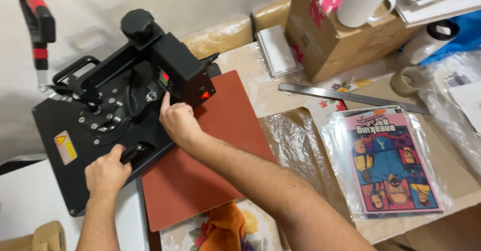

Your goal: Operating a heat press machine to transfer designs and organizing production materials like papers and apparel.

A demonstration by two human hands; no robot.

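Black press: one heat press (107,115) of black metal sat at the left of the desk (280,93), its upper plate swung aside off the pad.
Control box: one black box (183,70) rode on the press arm, with a lit red display and a red switch on its near face.
Right hand: the right hand (178,120) was up against the control box, forefinger stretched out with its tip on the panel, the other fingers (186,111) curled in and grasping nothing.
Left hand: the left hand (106,173) lay on the near edge of the upper plate, fingers wrapped around one black knob (134,152).
Lever: one handle (36,15) in red and black stood raised at the far left.
Pad: one rust-red pad (220,145) lay flat, partly beneath the press and showing to its right.
Print: one colourful comic-style sheet (391,163) in a clear sleeve lay well to the right of the pad.
Ruler: one steel ruler (350,98) lay slantwise beyond the print.
Mug: one white mug (363,0) stood on one brown carton (340,40) at the back.
Tape: one roll of brown tape (407,80) lay just beyond the ruler's right end.
Cloth: one orange cloth (223,228) lay bunched at the near edge, just below the pad.
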